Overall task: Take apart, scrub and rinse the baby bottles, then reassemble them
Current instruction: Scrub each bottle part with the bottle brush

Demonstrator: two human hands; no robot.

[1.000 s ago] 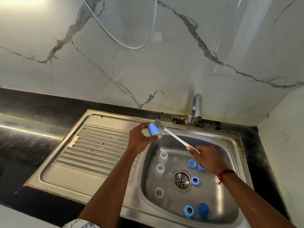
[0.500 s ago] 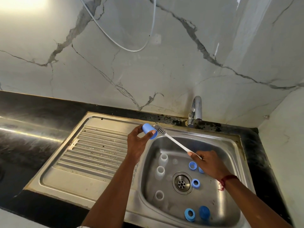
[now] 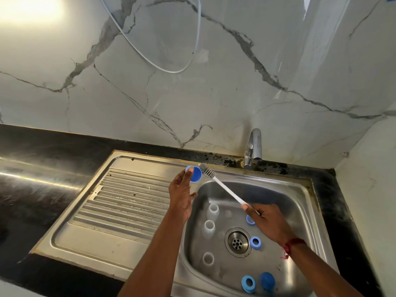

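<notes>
My left hand pinches a blue bottle cap at its fingertips, above the sink's left rim, with the cap's open side turned toward the brush. My right hand grips the white handle of a bottle brush; its grey bristle head sits right beside the cap. Three clear bottle bodies stand upright in the basin: one, a second, a third. Blue screw rings lie at right, by the drain and at the front, beside another blue cap.
The steel sink basin has a drain in its middle and a chrome tap behind it. A ribbed draining board lies to the left, set in a black counter. A marble wall rises behind; a white hose hangs on it.
My left hand has rotated the blue cap, so its open mouth now faces the brush, and lifted it slightly up and left. The brush head stays beside the cap.
</notes>
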